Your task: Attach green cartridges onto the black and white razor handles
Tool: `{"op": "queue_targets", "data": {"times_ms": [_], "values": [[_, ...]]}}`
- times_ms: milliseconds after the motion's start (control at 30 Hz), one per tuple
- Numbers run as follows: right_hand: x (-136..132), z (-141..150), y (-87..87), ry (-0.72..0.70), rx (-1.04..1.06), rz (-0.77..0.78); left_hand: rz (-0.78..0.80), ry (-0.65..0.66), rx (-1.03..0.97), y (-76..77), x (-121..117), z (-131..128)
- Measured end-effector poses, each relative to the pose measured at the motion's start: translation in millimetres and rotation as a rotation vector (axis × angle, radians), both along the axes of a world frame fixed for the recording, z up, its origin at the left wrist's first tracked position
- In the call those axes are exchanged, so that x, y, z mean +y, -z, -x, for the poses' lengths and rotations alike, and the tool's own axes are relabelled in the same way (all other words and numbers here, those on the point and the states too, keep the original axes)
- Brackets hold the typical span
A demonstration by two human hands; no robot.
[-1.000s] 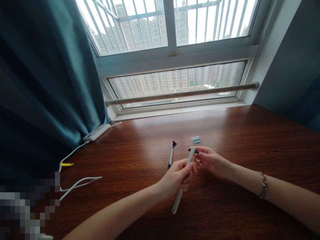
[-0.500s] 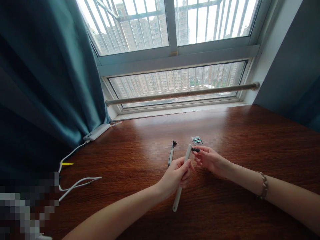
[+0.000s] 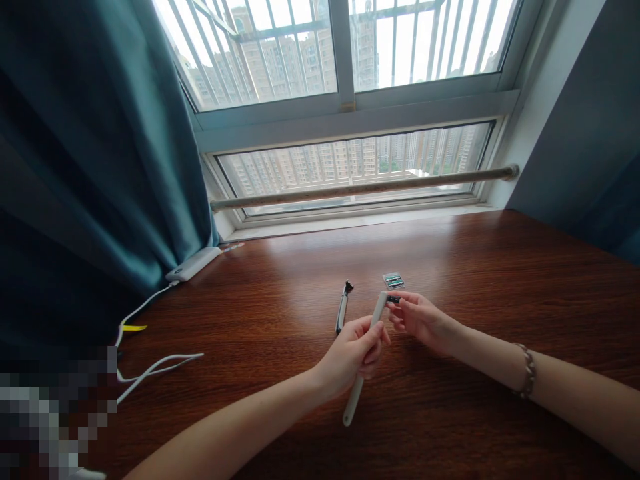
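Note:
My left hand [image 3: 356,353] is closed round the middle of a long, pale grey razor handle [image 3: 354,402]. The handle slants from its rounded lower end, which has a small hole, up to the right. At its upper end, my right hand [image 3: 419,320] pinches a small black razor head [image 3: 394,299] between thumb and fingers. The head sits against the handle's tip; whether it is attached I cannot tell. Just behind my left hand lies a second razor [image 3: 343,310] with a black head and grey handle. A small clear pack with teal strips [image 3: 393,280] rests beyond my right hand.
Both hands are above a dark wooden table [image 3: 280,400]. At the left, a white power strip [image 3: 194,264] lies by the teal curtain [image 3: 125,147], its white cable [image 3: 160,365] looping across the tabletop. A yellow tag [image 3: 135,328] is nearby. A barred window with a rail [image 3: 360,191] stands behind.
The upper end of the razor handle has shifted slightly right and down, and its lower end slightly left. Both hands keep their grips, nearly in the same place.

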State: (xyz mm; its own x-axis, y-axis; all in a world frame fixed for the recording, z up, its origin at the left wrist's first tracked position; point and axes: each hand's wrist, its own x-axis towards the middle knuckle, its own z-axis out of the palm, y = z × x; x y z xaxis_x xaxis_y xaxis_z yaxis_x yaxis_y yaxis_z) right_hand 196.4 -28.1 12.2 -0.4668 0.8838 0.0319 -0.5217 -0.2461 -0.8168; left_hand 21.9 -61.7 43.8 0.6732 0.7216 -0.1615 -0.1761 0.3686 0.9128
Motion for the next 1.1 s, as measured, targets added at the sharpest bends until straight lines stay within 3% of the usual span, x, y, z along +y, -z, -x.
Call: {"op": "queue_targets", "data": {"times_ms": [133, 367, 567, 833, 1100], "values": [[0.0, 0.3, 0.2, 0.0, -0.013, 0.009, -0.006, 0.062, 0.033, -0.4, -0.2, 0.0], [3.5, -2.8, -1.0, 0.049, -0.062, 0.001, 0.034, -0.063, 0.025, 1.6, 6.3, 3.1], [2.6, -1.5, -6.6, 0.162, -0.277, -0.17, 0.032, -0.034, 0.004, 0.4, 0.7, 0.8], [6.3, -2.0, -3.7, 0.279, -0.33, -0.278, 0.051, -0.029, 0.011, 3.4, 2.5, 1.4], [4.0, -2.6, -7.6, 0.257, -0.382, -0.407, 0.045, -0.061, 0.019, 2.0, 1.8, 1.6]]}}
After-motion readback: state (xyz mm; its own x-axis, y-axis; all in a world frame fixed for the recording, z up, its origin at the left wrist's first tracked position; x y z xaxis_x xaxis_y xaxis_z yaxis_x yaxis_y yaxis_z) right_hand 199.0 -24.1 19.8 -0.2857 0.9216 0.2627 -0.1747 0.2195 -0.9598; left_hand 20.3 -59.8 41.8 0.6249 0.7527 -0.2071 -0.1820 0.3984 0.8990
